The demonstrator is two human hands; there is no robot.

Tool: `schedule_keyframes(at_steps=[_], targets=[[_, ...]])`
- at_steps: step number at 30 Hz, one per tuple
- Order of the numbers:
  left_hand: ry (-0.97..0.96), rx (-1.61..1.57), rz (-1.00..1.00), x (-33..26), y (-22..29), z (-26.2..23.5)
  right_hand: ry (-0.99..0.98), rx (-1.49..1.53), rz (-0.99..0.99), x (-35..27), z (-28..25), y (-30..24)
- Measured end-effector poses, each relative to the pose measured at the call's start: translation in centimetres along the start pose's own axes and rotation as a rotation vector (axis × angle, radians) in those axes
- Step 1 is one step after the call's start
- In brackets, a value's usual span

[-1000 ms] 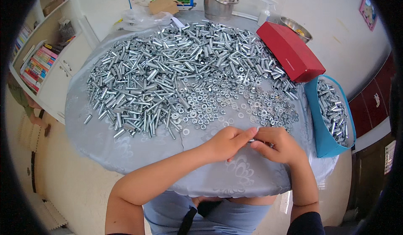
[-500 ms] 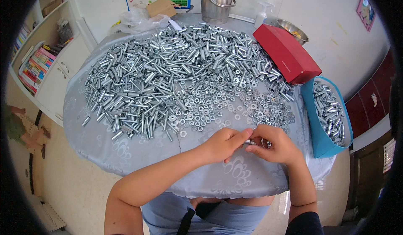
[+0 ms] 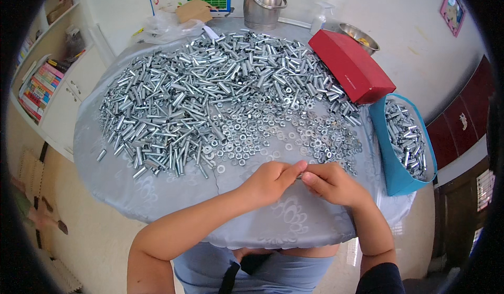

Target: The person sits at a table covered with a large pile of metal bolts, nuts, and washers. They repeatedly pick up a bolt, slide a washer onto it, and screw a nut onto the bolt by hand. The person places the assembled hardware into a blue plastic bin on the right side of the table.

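Over the near edge of the table, my left hand [image 3: 270,182] is closed around a small silvery bolt [image 3: 300,177], most of it hidden by the fingers. My right hand [image 3: 334,185] meets it, thumb and fingers pinched on the bolt's other end. Just beyond the hands lie loose washers and nuts [image 3: 241,149]. A broad heap of metal sleeves and bolts [image 3: 184,94] spreads behind and to the left. To the right stands a blue fabric bin [image 3: 404,186] holding similar metal pieces [image 3: 407,136].
A red box [image 3: 353,68] borders the heap at the right, with a steel bowl [image 3: 362,37] behind it. At the back stand a lidded steel pot [image 3: 262,5], a spray bottle [image 3: 319,18] and a plastic bag [image 3: 170,26]. Another person's leg [image 3: 44,218] shows at far left.
My right fingers have closed in on the bolt's end against my left hand; the nut seen in them before is now hidden. The whole view has shifted slightly.
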State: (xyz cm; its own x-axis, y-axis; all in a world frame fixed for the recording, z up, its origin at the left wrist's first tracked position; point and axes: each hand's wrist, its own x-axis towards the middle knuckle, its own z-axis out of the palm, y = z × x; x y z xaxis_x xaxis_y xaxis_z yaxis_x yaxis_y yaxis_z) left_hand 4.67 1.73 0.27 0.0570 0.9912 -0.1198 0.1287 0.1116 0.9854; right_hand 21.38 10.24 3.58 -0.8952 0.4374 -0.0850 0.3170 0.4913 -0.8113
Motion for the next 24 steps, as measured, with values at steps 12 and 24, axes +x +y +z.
schedule_keyframes(at_steps=[12, 24], targets=[[0.139, -0.110, 0.152, 0.4, -1.2, 0.2, 0.081, 0.796, 0.238, 0.1, -1.3, 0.7], [0.150, -0.144, 0.071, 0.7, -0.5, -0.2, 0.408, 1.688, -0.453, -3.4, -10.0, 4.6]])
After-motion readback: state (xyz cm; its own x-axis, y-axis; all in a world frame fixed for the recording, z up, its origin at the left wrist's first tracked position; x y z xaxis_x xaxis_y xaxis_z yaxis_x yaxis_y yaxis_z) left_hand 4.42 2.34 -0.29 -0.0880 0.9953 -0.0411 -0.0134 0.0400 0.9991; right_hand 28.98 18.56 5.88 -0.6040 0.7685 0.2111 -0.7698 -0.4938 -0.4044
